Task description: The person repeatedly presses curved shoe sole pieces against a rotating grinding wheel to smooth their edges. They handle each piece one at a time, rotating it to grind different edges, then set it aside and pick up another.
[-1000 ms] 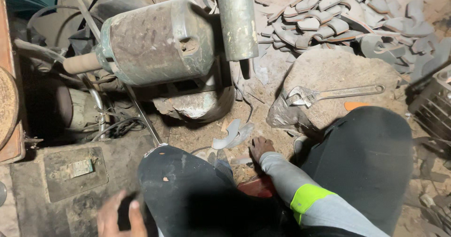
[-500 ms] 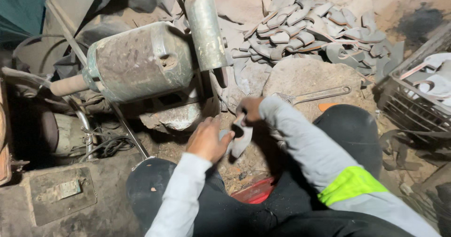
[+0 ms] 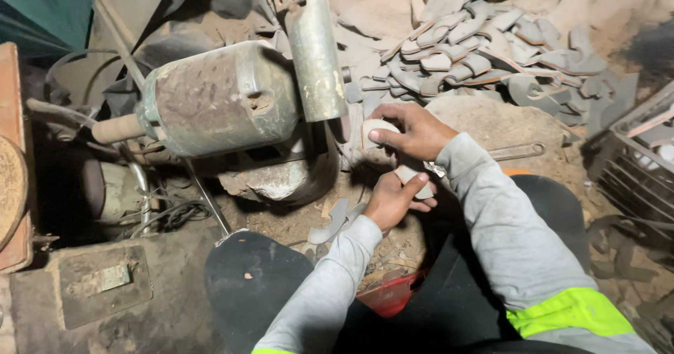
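My right hand [image 3: 414, 130] grips one end of a pale curved shoe-sole piece [image 3: 378, 128] and holds it close beside the dusty motor machine [image 3: 221, 101], just below its vertical metal tube [image 3: 317, 52]. My left hand [image 3: 393, 199] is closed around the sole's lower end [image 3: 411, 176], directly under the right hand. Both arms wear grey sleeves with yellow-green bands. More cut sole pieces [image 3: 337, 217] lie on the dirt floor by my left hand.
A heap of sole pieces [image 3: 484, 62] fills the back. A wrench [image 3: 519, 150] lies on a dusty round slab [image 3: 491, 122]. A wire crate [image 3: 632, 157] stands right, a red container [image 3: 390, 294] between my knees, cables [image 3: 168, 213] left.
Both hands came up from my lap and the floor, took hold of the pale sole piece and raised it toward the machine. The camera view shifted slightly upward.
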Action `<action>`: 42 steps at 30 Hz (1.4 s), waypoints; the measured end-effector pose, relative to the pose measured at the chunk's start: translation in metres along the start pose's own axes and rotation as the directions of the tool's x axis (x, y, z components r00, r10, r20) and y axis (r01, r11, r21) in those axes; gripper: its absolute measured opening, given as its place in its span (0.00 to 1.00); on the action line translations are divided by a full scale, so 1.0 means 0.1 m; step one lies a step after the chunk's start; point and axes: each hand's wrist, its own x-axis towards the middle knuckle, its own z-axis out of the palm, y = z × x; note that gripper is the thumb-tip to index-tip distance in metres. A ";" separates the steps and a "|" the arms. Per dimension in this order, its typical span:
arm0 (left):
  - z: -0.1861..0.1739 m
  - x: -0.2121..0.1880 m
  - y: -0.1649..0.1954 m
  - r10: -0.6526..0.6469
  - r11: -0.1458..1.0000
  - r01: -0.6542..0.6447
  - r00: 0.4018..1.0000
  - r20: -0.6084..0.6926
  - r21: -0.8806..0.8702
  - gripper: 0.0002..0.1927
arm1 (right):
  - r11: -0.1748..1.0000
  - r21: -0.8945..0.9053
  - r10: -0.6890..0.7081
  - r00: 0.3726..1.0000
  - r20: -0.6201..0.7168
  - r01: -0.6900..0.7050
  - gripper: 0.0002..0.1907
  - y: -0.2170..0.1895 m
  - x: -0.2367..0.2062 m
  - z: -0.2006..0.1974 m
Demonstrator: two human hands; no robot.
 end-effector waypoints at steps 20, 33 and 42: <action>-0.30 0.35 0.21 0.144 0.936 -0.104 0.985 0.095 -0.337 0.13 | 0.985 -0.173 -0.014 0.988 -0.154 -0.013 0.20 0.04 0.49 0.07; -0.26 -0.04 0.02 0.256 0.700 0.069 0.905 -0.341 0.710 0.18 | 0.999 0.020 -0.043 0.948 0.314 0.039 0.18 0.14 0.10 -0.22; -0.25 0.01 -0.06 0.335 0.770 0.008 0.847 -0.414 0.639 0.30 | 0.978 -0.016 0.209 0.976 0.054 -0.208 0.20 0.08 0.04 -0.10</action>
